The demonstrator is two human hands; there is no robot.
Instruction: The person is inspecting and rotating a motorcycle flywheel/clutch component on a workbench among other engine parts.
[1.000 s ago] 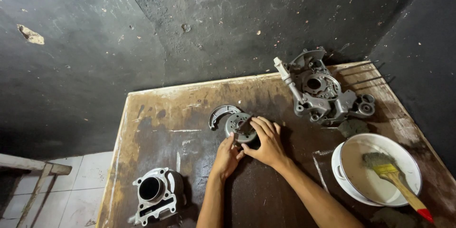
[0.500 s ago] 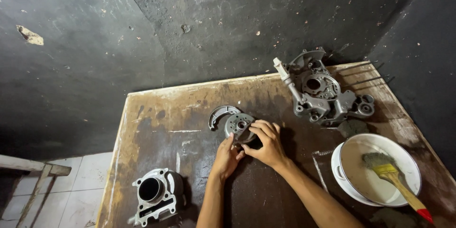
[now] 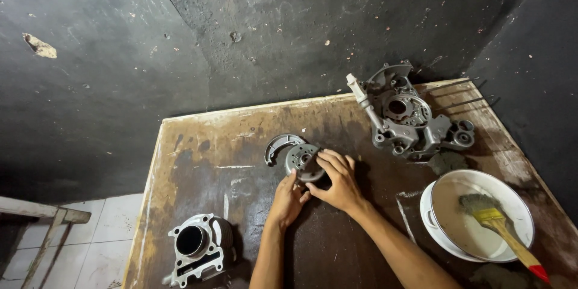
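Observation:
A round grey metal disc part [image 3: 303, 160] sits on the stained wooden table [image 3: 198, 144], with a curved metal shoe [image 3: 280, 144] lying just left of it. My right hand [image 3: 337, 182] covers the disc's near right side, fingers wrapped on its edge. Below the disc, my left hand [image 3: 288, 201] touches the part's lower edge with its fingertips. Both forearms reach in from the bottom of the view.
A grey engine crankcase [image 3: 409, 119] stands at the far right of the table. A white bowl [image 3: 436, 229] holding a yellow-handled brush [image 3: 503, 229] sits at the right front. An engine cylinder block [image 3: 195, 247] rests at the front left corner. Dark walls surround the table.
Both hands stay on the disc part; the fingers have shifted only slightly. Nothing else on the table has moved.

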